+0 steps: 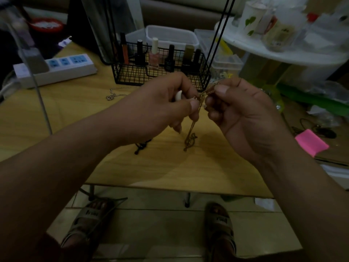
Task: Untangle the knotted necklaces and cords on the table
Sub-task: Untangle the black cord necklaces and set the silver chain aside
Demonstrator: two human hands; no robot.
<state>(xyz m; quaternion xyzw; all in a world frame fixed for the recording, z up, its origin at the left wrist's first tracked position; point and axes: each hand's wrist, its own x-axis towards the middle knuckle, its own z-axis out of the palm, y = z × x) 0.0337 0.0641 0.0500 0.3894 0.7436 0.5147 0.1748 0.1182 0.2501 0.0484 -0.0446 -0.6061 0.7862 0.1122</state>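
Three tangles: silver chain (pixel 113 95), black cord (pixel 141 146) and gold chain (pixel 189 139), going left to right across the table (pixel 75 114).
Silver chain: lying far left, well apart from both hands, nobody touching it.
Black cord: sitting on the table just below the left wrist in view, also untouched.
Left hand (pixel 164 105): thumb and fingers curling in and pinching the top of the gold chain; something white is poking out under the fingers, can't tell what.
Gold chain: hanging pretty much straight down between the two hands, clumped lower end dangling just right of the black cord; can't tell if it's touching the table.
Knot (pixel 204 93): looks to be sitting right between both sets of fingertips, so neither hand is nearer; long axis is running vertical, so I'm guessing the next tug is needing to go sideways, hands apart.
Right hand (pixel 245 114): thumb and forefinger pinching that same top bit from the other side, fingertips nearly meeting the left ones.
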